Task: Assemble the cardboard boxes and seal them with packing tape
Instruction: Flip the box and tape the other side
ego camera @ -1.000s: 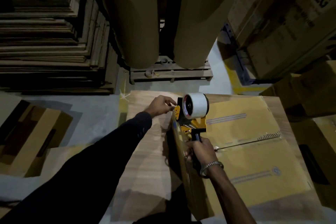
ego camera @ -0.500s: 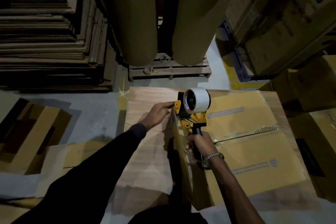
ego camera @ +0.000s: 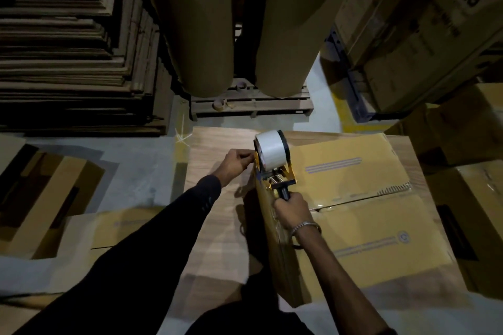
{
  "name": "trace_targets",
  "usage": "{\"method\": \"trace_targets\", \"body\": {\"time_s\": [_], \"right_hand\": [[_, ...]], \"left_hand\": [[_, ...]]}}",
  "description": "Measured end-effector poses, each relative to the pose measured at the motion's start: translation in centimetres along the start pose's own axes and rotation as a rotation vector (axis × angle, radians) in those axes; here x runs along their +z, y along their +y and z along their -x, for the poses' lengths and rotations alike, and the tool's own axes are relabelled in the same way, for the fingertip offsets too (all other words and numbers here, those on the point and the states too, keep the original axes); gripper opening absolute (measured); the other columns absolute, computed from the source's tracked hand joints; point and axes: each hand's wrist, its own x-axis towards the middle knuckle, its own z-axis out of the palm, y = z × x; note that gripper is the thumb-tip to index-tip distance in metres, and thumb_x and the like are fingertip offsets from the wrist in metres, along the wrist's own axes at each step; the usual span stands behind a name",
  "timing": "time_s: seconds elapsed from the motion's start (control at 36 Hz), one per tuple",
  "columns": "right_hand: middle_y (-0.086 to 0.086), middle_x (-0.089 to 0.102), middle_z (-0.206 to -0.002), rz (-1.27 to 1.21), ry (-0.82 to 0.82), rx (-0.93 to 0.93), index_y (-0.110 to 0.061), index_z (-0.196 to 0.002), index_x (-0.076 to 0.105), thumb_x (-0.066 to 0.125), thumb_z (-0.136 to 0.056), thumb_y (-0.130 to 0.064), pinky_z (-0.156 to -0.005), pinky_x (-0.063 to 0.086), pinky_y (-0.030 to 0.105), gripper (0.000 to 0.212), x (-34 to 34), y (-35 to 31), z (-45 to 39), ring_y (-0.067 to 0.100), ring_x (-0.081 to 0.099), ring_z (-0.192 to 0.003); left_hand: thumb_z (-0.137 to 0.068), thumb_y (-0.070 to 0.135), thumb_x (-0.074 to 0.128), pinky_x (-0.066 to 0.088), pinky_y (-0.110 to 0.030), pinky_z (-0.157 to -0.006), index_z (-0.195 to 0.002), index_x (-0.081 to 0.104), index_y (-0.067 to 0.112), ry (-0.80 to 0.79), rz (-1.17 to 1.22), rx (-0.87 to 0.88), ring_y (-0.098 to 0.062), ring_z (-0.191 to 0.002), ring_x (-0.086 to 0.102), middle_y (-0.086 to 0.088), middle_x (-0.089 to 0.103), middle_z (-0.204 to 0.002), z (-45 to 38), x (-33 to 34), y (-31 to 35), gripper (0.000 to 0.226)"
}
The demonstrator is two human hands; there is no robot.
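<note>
The right hand (ego camera: 292, 213) is gripping the yellow tape dispenser (ego camera: 273, 163) on the brown cardboard box (ego camera: 367, 226). At nine o'clock of it, the left hand (ego camera: 235, 162) is pinching the tape end.

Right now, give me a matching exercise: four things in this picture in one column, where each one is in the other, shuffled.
Things:
1 tape dispenser
2 right hand
3 left hand
4 paper rolls

Places:
A on the wooden pallet
B at the cardboard box's left edge
C round the dispenser handle
D by the tape roll's left side

Pairs: 1-B, 2-C, 3-D, 4-A
</note>
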Motion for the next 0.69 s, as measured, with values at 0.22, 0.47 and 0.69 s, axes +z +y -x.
{"method": "trace_targets", "body": {"time_s": [0.22, 0.47, 0.69], "right_hand": [[0.013, 0.072, -0.089, 0.028, 0.008, -0.013, -0.01, -0.089, 0.068, 0.052, -0.065, -0.033, -0.068, 0.048, 0.033, 0.038, 0.3, 0.6, 0.4, 0.037, 0.068, -0.083], [0.009, 0.066, -0.069, -0.007, -0.014, 0.04, -0.014, -0.073, 0.064, 0.058, -0.061, -0.036, -0.064, 0.046, 0.037, 0.026, 0.1, 5.1, 1.5, 0.03, 0.062, -0.067], [0.015, 0.073, -0.084, -0.036, -0.005, 0.043, -0.011, -0.087, 0.067, 0.056, -0.063, -0.036, -0.068, 0.054, 0.041, 0.037, 0.6, 5.5, 1.3, 0.039, 0.07, -0.082]], "left_hand": [[-0.101, 0.008, 0.067, 0.053, -0.015, -0.082, -0.122, 0.072, -0.008, 0.046, 0.07, 0.056, 0.002, -0.091, 0.072, -0.017, 0.074, -0.119, -0.8, 0.3, -1.2, 0.028], [-0.092, 0.034, 0.079, 0.059, -0.046, -0.095, -0.1, 0.081, 0.025, 0.138, -0.052, 0.165, -0.018, -0.1, 0.073, 0.004, 0.079, -0.105, -0.7, 0.7, -0.8, 0.012], [-0.097, 0.019, 0.065, 0.055, -0.047, -0.097, -0.135, 0.068, 0.019, 0.105, -0.54, 0.516, -0.019, -0.122, 0.061, 0.002, 0.064, -0.141, 1.5, 1.9, -1.6, 0.039]]}}
